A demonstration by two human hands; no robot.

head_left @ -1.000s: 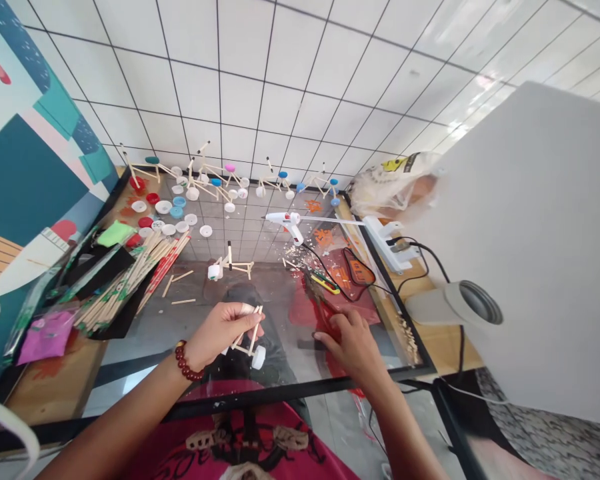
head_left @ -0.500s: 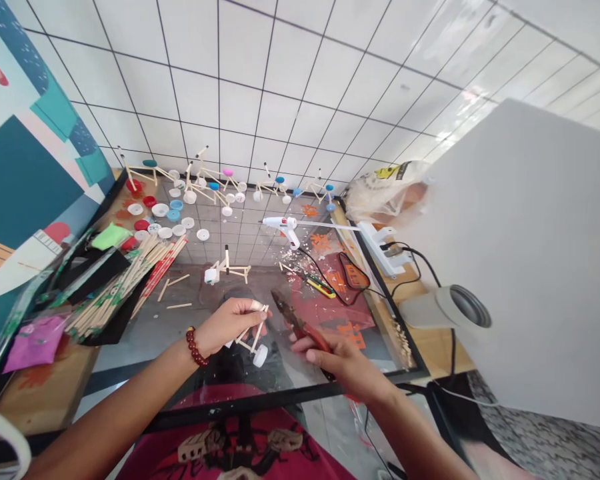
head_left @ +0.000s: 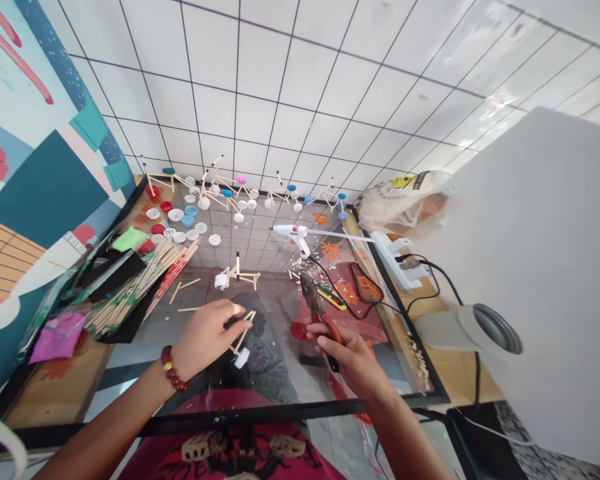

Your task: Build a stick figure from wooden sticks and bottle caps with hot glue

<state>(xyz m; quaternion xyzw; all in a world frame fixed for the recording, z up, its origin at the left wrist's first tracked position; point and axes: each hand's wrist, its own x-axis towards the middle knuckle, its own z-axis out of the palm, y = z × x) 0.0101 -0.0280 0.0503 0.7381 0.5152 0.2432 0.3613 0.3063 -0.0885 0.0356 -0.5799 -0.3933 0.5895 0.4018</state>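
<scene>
My left hand point(head_left: 207, 337), with a beaded bracelet on its wrist, is low over the glass tabletop. Its thumb and forefinger are apart, and the thumb tip is beside a small frame of wooden sticks point(head_left: 247, 323) with a white bottle cap point(head_left: 241, 359) at its near end. Whether the thumb touches the frame I cannot tell. A loose stick point(head_left: 187, 309) lies just beyond this hand. My right hand point(head_left: 347, 353) is closed round the red handles of pliers point(head_left: 314, 300), whose jaws point away from me.
Farther back is another stick model point(head_left: 237, 277). A white glue gun point(head_left: 296, 235) lies mid-table by a cutter point(head_left: 331, 298). Bottle caps point(head_left: 176, 215) and bundled sticks point(head_left: 135, 290) are on the left. A power strip point(head_left: 399, 261) and grey cylinder point(head_left: 467, 328) stand right.
My left hand has let go of the stick frame and moved left, fingers parted. The frame now rests lower on the table. The pliers stay in my right hand, turned more upright.
</scene>
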